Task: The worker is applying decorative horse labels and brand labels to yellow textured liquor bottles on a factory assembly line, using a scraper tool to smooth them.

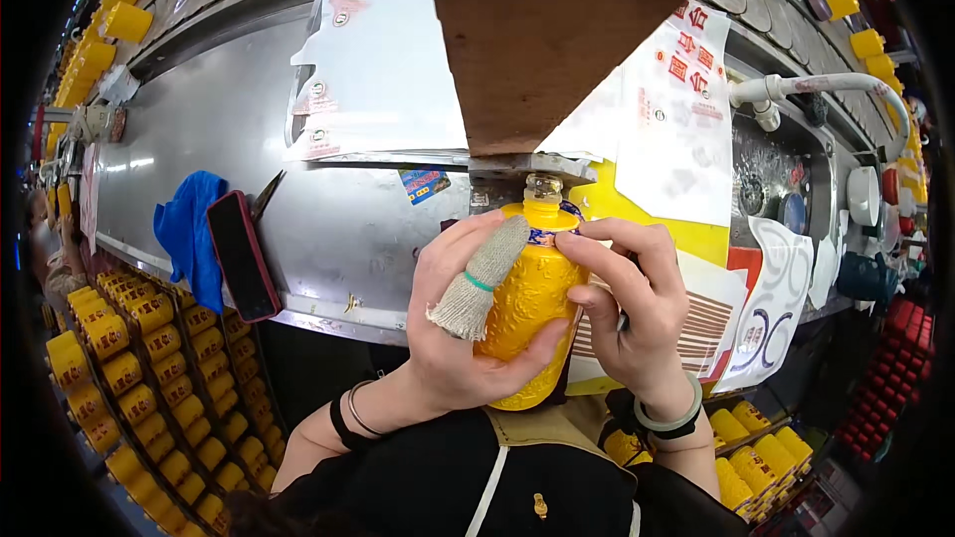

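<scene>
Bottle [527,303] gripped in left hand [448,328], phone [242,257] left of that hand. Right hand [637,308], half-curled, touches blue band [542,238] on bottle; can't tell if pinching.

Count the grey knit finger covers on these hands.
1: the finger cover on the left hand, beside the yellow bottle. None shows on the right hand, though some of its fingers are partly hidden.

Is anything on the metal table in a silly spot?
Yes: the phone at the left lies aslant, its near end seeming to poke past the front edge of the table, and might fall. Beside it, the blue cloth droops over that edge.
</scene>
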Motion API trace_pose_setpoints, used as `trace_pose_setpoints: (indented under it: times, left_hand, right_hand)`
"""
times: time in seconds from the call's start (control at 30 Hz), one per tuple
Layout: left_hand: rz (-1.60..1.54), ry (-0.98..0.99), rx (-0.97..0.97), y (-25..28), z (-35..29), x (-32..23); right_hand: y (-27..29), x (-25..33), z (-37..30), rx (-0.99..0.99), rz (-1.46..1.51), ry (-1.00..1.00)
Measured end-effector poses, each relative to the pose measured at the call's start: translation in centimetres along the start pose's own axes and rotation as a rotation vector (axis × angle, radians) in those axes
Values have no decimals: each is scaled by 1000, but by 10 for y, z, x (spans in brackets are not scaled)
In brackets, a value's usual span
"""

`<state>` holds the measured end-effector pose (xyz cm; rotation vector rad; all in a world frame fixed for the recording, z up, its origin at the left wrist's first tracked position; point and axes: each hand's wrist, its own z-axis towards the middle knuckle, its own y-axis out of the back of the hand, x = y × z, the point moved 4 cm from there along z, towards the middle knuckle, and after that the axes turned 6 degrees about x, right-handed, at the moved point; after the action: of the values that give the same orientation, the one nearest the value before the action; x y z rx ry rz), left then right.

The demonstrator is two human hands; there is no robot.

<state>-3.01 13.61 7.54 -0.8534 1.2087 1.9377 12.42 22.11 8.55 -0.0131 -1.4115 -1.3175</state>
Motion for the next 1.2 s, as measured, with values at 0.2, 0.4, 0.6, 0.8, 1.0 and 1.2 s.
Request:
trace_pose_setpoints:
  times: [0.2,0.4,0.6,0.8,1.0,1.2]
  left_hand:
    - [-19,-1,1,-1,-2,3]
    - [-26,-4,-6,3,-2,5]
    - [-160,-37,-2,-1,-3,17]
    - [-354,17,17,0,-15,39]
    - [58,-44,114,0,2,-3]
    - [-9,-1,83,1,2,1]
  right_hand:
    - [-2,-1,-2,-23,4,8]
    - [-7,-1,0,-60,1,8]
    - [2,-12,-7,-83,58,-91]
    - [9,-8,-2,-90,-34,-59]
    - [3,0,-1,-62,-24,14]
    - [3,-7,-2,-76,-14,-18]
